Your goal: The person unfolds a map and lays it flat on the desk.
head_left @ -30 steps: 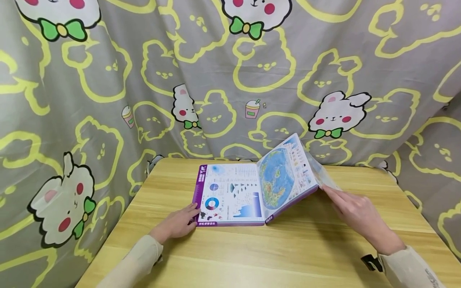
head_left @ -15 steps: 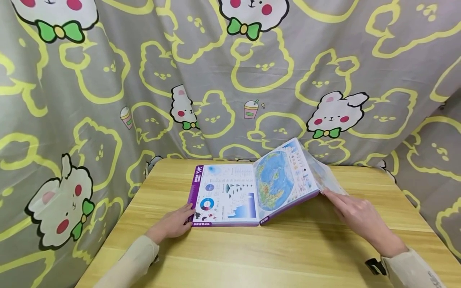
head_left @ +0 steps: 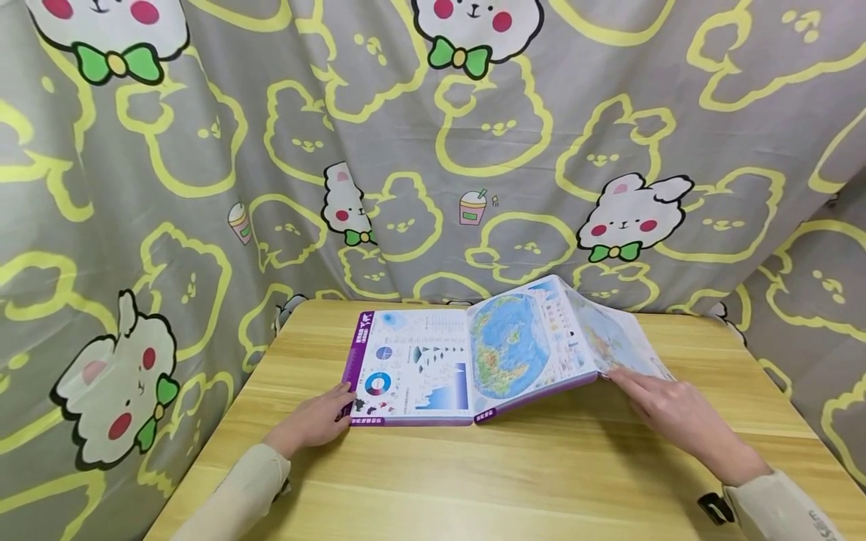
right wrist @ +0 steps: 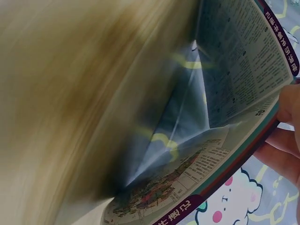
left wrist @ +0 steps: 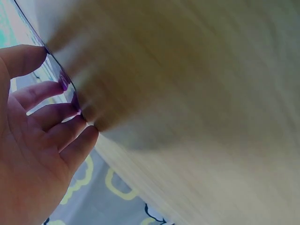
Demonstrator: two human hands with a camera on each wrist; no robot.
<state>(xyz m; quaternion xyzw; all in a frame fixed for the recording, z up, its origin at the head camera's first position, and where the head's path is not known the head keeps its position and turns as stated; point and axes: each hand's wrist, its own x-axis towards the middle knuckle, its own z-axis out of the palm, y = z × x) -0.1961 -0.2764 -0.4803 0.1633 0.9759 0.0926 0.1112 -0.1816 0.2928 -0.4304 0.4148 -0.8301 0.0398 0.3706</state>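
A fold-out map book [head_left: 419, 376] with purple edges spreads across the table. Its left panel, with charts, lies flat. The middle panel, with a blue world map, slants up to the right, and another map panel slopes down behind the right hand. My left hand [head_left: 313, 419] rests at the book's lower left edge; in the left wrist view the fingertips of that hand [left wrist: 42, 136] touch the edge. My right hand [head_left: 679, 409] pinches the raised fold's lower corner. Printed undersides show in the right wrist view, beside the right hand's thumb and fingers [right wrist: 281, 150].
The wooden table [head_left: 433, 488] extends in front of the book and to both sides. A grey curtain [head_left: 406, 150] with yellow outlines and rabbit prints hangs directly behind the table and along its sides.
The book has shifted left with the left hand. The raised fold has come lower, and the right-hand map panel has swung out to the right and shows more of its face.
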